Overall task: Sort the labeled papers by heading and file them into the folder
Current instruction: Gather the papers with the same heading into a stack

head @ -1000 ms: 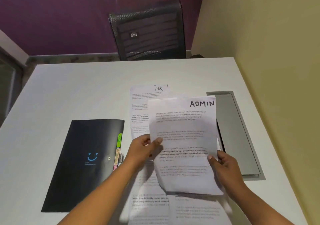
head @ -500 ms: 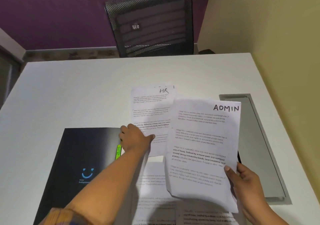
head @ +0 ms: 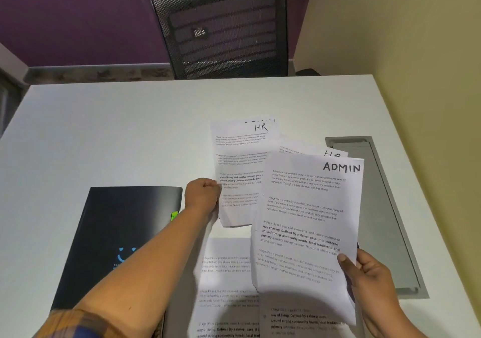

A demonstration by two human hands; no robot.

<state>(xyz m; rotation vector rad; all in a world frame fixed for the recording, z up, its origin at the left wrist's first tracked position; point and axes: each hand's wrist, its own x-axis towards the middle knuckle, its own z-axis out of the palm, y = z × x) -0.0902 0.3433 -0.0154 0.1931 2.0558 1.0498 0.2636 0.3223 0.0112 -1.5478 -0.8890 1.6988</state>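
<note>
Left hand (head: 201,194): off the ADMIN sheet, which it shared with the other hand a second ago; lying on the HR sheet half a second ago; now curled tight at that sheet's left edge, apparently pinching it.
Right hand (head: 369,275): thumb on the front and fingers behind, gripping the ADMIN sheet by its lower right corner; now the only support.
ADMIN sheet (head: 307,220): raised off the table (head: 104,134) and tilted, further right than a second ago; covering the right side of the HR sheet.
HR sheet (head: 239,155): flat on the table, just right of the folder, in the same place as before; top edge of one more sheet showing beneath it, heading cut off.
Hidden sheet (head: 335,153): only the top corner visible behind the ADMIN sheet; heading starts with H, the rest unreadable.
Loose sheets (head: 226,272): on the near part of the table, headings out of view.
Folder (head: 125,233): black, closed, flat on the table left of the papers; green tab (head: 173,216) at its right edge, partly behind the left forearm.
Meaning for the task: probably still sorting, with one heading in each hand and the two groups being kept apart; filing not yet begun, judging by the closed folder.
</note>
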